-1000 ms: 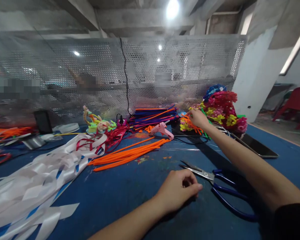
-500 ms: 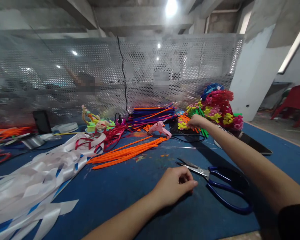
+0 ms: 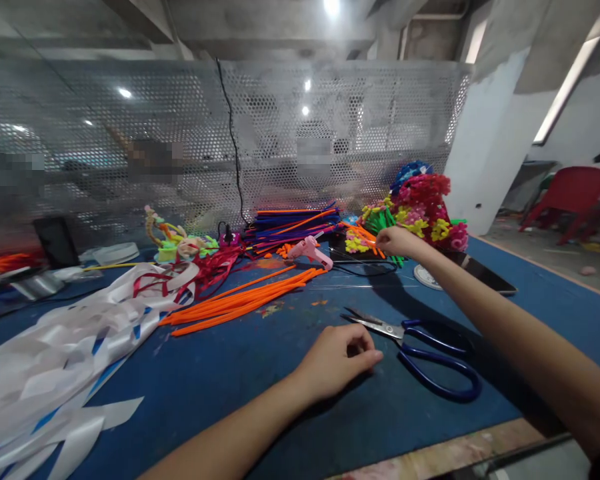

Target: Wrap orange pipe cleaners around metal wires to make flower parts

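My left hand (image 3: 337,360) rests on the blue tabletop with its fingers loosely curled. No object shows in the hollow between thumb and forefinger. Just beyond it lie large scissors (image 3: 393,330) with dark blue handles and slightly parted blades. My right hand (image 3: 400,241) reaches far forward, fingers closed together, among short orange pipe cleaners (image 3: 363,233) and green pipe cleaners (image 3: 384,220). What its fingertips hold, if anything, is too small to make out. Yellow pipe-cleaner flowers (image 3: 355,245) lie beside it. A pink glue gun (image 3: 310,251) sits to its left.
Long orange pipe cleaners (image 3: 245,303) lie mid-table, with white ribbons (image 3: 55,360) spread at left. Purple and orange pipe cleaners (image 3: 290,227) are stacked at the back, before a perforated metal screen (image 3: 280,133). Colourful fuzzy flowers (image 3: 425,200) and a dark tablet (image 3: 485,272) stand right.
The view has turned slightly right, so the table's things sit further left. My right hand has shifted a little right relative to the orange pieces. My left hand stays resting in place.
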The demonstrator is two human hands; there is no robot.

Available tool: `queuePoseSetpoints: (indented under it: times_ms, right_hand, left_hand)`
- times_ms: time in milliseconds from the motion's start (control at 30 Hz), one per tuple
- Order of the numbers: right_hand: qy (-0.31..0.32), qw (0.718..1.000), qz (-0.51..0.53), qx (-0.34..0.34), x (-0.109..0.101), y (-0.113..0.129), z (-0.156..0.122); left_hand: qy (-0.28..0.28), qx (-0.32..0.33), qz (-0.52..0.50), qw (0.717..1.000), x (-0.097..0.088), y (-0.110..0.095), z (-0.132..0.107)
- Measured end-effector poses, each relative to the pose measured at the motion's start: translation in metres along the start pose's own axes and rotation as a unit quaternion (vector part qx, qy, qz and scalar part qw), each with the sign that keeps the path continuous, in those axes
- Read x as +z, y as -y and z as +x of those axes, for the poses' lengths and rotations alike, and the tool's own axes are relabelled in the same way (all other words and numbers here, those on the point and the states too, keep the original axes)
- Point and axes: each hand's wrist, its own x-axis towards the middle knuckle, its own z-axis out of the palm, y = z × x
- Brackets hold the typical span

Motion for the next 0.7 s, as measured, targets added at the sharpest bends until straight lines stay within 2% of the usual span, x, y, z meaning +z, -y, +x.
queuePoseSetpoints:
  times_ms: [133,233,333,500,567,633,700]
  right_hand:
    - [0.014,0.999,0.004,-0.046,0.035,0.013,-0.010]
    - [0.010,0.998,0.008,-0.059,0.046,0.011,-0.012]
    - [-0.021,0.999,0.013,-0.045,0.034,-0.002,-0.013]
    - [-0.094,0.995,0.037,-0.024,-0.006,-0.029,-0.023]
    - [-0.116,0.992,0.049,-0.032,-0.015,-0.033,-0.032]
    - [-0.109,0.988,0.079,-0.069,-0.015,-0.032,-0.042]
    - [-0.048,0.979,0.124,-0.154,-0.010,-0.026,-0.050]
  left_hand:
    - [0.002,0.001,-0.003,1.000,0.000,-0.001,0.000]
    - [0.004,-0.001,0.000,1.000,-0.001,-0.001,0.000]
    - [0.008,-0.001,0.004,1.000,-0.001,0.000,0.000]
    - [0.011,0.000,0.006,1.000,-0.001,-0.001,0.000]
    - [0.011,0.002,0.008,1.000,-0.001,-0.001,0.000]
    - [0.011,0.003,0.010,1.000,-0.001,-0.002,0.000]
    - [0.011,0.003,0.007,1.000,-0.001,-0.001,0.000]
